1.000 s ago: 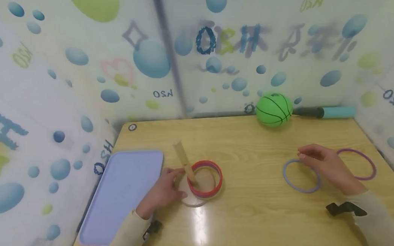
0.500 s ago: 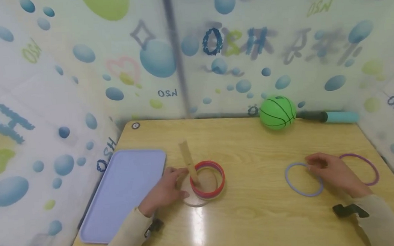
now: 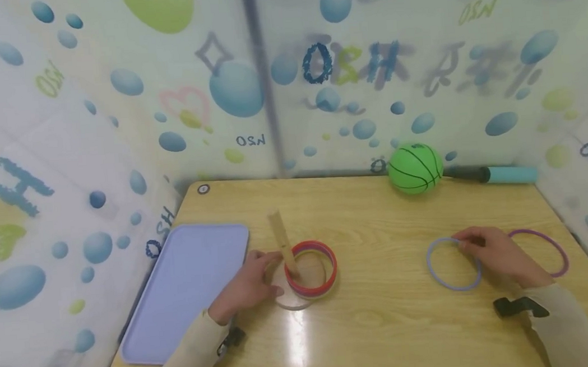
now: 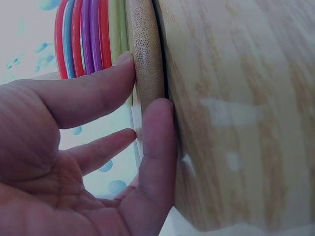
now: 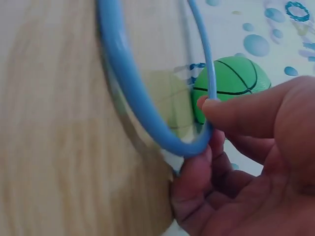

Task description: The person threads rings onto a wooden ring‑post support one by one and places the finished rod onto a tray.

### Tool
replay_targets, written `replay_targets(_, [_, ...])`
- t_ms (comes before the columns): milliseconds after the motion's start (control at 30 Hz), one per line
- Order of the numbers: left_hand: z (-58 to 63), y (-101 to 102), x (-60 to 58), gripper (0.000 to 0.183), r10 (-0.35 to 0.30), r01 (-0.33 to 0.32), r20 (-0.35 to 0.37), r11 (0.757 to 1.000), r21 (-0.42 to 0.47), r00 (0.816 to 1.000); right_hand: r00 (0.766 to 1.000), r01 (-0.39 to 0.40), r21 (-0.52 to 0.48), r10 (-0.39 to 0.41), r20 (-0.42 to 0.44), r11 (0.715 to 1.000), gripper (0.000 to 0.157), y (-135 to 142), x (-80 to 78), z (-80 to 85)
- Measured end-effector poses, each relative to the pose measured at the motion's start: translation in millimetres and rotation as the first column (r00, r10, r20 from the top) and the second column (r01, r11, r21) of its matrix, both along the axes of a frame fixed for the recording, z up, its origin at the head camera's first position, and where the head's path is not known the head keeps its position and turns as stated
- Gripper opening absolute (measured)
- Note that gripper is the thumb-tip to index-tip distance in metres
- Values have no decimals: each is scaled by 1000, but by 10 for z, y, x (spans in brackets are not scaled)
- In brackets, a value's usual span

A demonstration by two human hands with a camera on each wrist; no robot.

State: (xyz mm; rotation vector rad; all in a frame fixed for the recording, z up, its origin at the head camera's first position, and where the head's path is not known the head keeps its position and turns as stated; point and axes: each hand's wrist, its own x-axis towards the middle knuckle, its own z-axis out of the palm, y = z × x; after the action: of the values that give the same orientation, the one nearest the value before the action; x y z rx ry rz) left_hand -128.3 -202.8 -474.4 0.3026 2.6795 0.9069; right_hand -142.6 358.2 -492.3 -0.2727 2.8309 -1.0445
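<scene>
Lowered since a second ago, the right hand (image 3: 497, 254) has come down from just above the far edge of the blue ring (image 5: 128, 71) and now pinches that edge between thumb and fingertips. That ring is on the right side of the counter (image 3: 378, 324), just left of a purple ring (image 3: 565, 258) that lies behind the wrist. Meanwhile the left hand (image 3: 247, 284) has stayed at the round wooden base (image 4: 146, 49), thumb and forefinger gripping its rim, with another finger of that hand reaching out straight beneath the stack in the left wrist view. From the base rises a wooden post (image 3: 283, 243), and around it sits a stack of rings (image 4: 86, 39) in red, blue, purple and yellow-green, a red one uppermost. Left of the base and partly behind the left forearm lies a lavender tray (image 3: 189, 285). Near the back edge, toward the right, rests a green basketball (image 3: 415, 168); beside it is what looks like a ball pump (image 3: 511, 174), turquoise and black, its thin end pointing at the basketball, though whether the two touch is too small to tell.
</scene>
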Motion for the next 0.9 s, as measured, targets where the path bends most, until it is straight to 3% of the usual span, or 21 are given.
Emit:
replay_targets(233, [-2,0,1,77,-2,2,-6,1000,3,1000,1000,-23,-107,24,11,994,25,-49,4,121])
replay_targets(567, [-9,-18,1,77,-17,17,-12,1000,-1,1000,994,-49,-301,77,81,952,27,-177,47,339])
replay_targets(900, [-6,-32,-33,77,-33,33,-8,999,-14,999,991,-62,-364,99,85,929,21,-450,3,674])
